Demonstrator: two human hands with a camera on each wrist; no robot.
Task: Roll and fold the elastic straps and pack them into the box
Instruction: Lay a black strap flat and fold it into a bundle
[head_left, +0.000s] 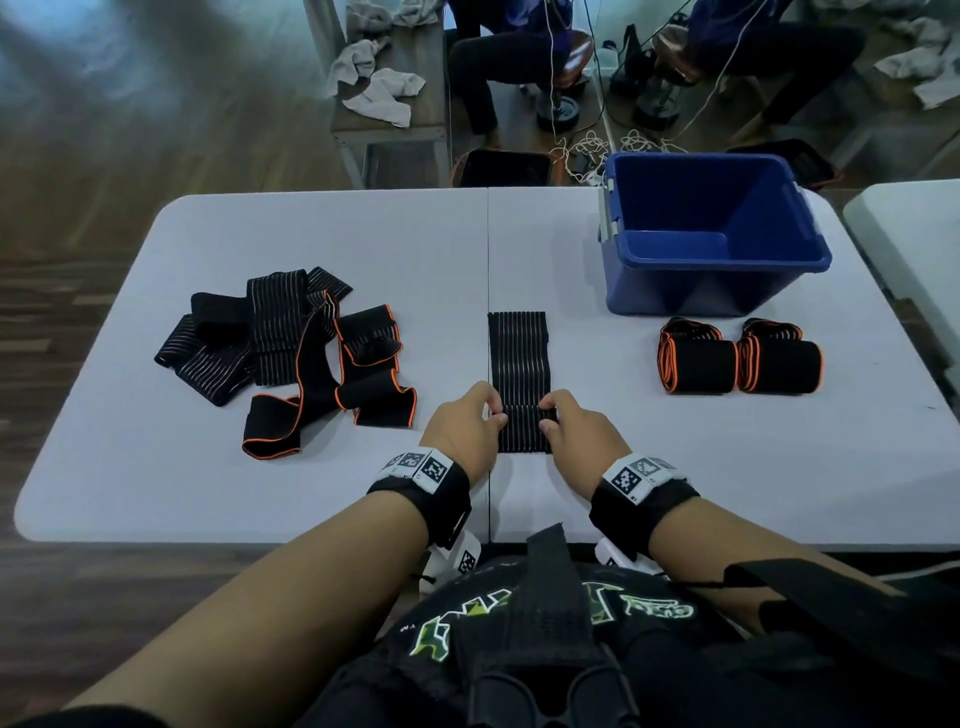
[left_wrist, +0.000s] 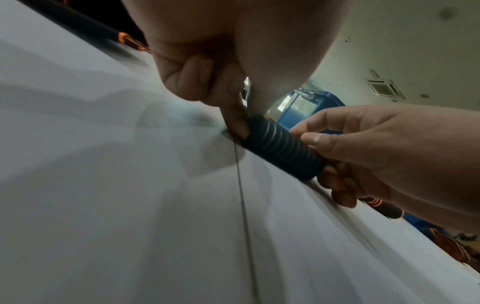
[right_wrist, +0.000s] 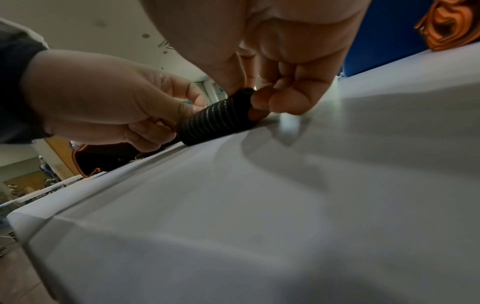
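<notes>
A black strap with white stripes (head_left: 519, 358) lies stretched away from me along the table's middle seam. Its near end is turned up into a small roll (left_wrist: 283, 149) (right_wrist: 215, 121). My left hand (head_left: 467, 423) pinches the roll's left end and my right hand (head_left: 571, 426) pinches its right end. Two rolled black straps with orange edging (head_left: 698, 364) (head_left: 779, 364) sit side by side in front of the blue box (head_left: 711, 234), which stands at the table's far right and looks empty.
A loose heap of several black straps (head_left: 301, 353), some striped and some orange-edged, lies on the left half of the white table (head_left: 156, 467). Behind the table are a bench with cloths (head_left: 384, 88), cables and a seated person's legs (head_left: 498, 62).
</notes>
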